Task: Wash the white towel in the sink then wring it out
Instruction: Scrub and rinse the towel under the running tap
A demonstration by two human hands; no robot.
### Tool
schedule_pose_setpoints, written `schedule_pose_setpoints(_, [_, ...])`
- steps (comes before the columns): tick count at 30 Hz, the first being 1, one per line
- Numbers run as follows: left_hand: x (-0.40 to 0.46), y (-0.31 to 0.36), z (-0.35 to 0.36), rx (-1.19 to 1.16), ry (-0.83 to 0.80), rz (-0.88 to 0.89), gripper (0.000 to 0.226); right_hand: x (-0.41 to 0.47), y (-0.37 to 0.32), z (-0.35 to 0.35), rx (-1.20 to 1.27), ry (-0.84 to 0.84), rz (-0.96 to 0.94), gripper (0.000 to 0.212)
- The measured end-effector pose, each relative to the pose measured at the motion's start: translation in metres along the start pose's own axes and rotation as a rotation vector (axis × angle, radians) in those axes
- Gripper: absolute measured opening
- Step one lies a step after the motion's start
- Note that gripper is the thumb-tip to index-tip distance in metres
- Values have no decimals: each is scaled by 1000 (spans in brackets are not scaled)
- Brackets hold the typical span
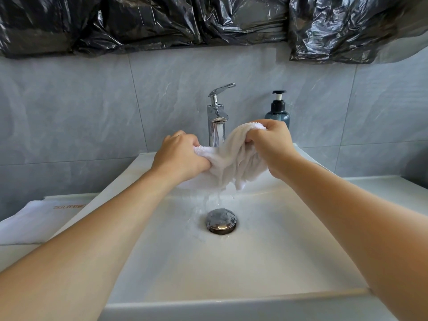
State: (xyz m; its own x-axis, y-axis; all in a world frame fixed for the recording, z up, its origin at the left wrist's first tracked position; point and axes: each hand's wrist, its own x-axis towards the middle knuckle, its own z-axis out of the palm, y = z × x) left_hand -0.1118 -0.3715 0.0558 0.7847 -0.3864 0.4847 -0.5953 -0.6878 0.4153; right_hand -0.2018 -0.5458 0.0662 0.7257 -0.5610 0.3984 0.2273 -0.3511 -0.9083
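A wet white towel (234, 158) hangs bunched between both hands above the white sink (266, 256), right under the chrome tap (217, 121). My left hand (179, 156) grips its left end and my right hand (271, 144) grips its right end, held a little higher. Water runs from the tap onto the towel and drips off its lower edge toward the chrome drain plug (221, 221). The tap lever is tilted up.
A dark blue pump bottle (278, 110) stands behind my right hand, right of the tap. A folded white cloth (32, 221) lies on the counter left of the sink. Black plastic sheeting (185, 22) covers the wall above the grey tiles.
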Motion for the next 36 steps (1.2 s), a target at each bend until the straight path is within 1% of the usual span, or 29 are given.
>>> schedule_pose_setpoints(4, [-2, -1, 2, 4, 41, 59, 22, 2, -1, 0, -34, -39, 37, 22])
schedule_pose_setpoints(8, [-3, 0, 3, 23, 91, 127, 18, -3, -2, -1, -116, -176, 101, 17])
schedule_pose_setpoints(11, [-5, 1, 2, 48, 118, 148, 15, -5, -3, -4, -189, -344, 140, 27])
schedule_pose_setpoints(14, [-9, 4, 1, 65, 141, 121, 12, -7, -1, -2, -259, -518, 190, 37])
schedule_pose_setpoints(16, [-11, 6, 2, 80, 158, 97, 11, -8, 1, 1, -304, -622, 209, 39])
schedule_pose_setpoints(18, [-12, 9, 2, 88, 177, 76, 12, -9, 2, 3, -318, -694, 225, 38])
schedule_pose_setpoints(20, [-13, 13, 2, 89, 201, 58, 16, -8, 3, 4, -331, -729, 251, 50])
schedule_pose_setpoints(21, [-14, 14, 3, 90, 214, 54, 17, -9, 4, 5, -353, -734, 252, 56])
schedule_pose_setpoints(22, [-14, 16, 3, 88, 225, 58, 17, -10, 4, 6, -385, -724, 243, 56])
schedule_pose_setpoints(25, [-16, 21, 3, 71, 252, 88, 10, -13, 5, 8, -474, -609, 206, 47])
schedule_pose_setpoints(31, [-12, 18, -3, -11, 262, 119, 19, -8, 1, 5, -363, -390, 141, 40])
schedule_pose_setpoints(34, [-5, 15, -4, -77, 184, 156, 27, -6, 1, 6, -346, -293, 77, 40])
schedule_pose_setpoints(36, [-3, 14, -3, -107, 97, 155, 40, -6, 2, 7, -364, -243, 31, 37])
